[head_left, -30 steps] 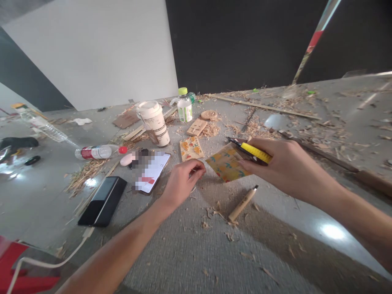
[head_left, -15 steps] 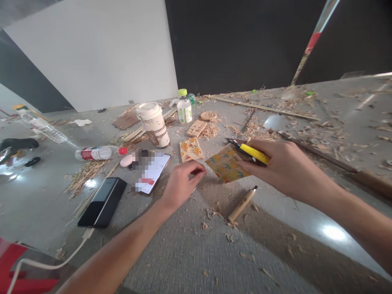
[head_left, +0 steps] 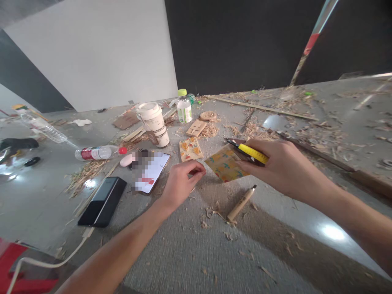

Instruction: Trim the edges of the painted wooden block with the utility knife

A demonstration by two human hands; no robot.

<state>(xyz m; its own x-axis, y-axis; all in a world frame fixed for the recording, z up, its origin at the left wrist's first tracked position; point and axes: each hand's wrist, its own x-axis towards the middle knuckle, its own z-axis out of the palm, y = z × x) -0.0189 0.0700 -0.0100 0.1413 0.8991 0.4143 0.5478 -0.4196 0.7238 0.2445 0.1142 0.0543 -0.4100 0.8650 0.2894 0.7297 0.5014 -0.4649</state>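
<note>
My right hand (head_left: 272, 163) is closed round a yellow-and-black utility knife (head_left: 252, 153), its dark tip pointing to the far left. Under the knife, a flat yellow sheet or packet with a fruit-and-leaf print (head_left: 225, 165) meets my right thumb; its right side is hidden by the hand. My left hand (head_left: 182, 181) is closed with thumb and fingertips together, close to the left corner of the printed piece. I cannot make out anything between those fingertips. A short wooden-handled tool with a dark tip (head_left: 241, 203) lies nearer me, below my right hand.
Beyond my hands lie an orange-printed square (head_left: 190, 149), a wooden block (head_left: 196, 128) and a round wooden piece (head_left: 208, 116). A lidded cup (head_left: 154, 124) and a green-capped bottle (head_left: 184, 107) stand behind. A phone (head_left: 154, 173) and power bank (head_left: 102, 202) lie left, amid wood shavings.
</note>
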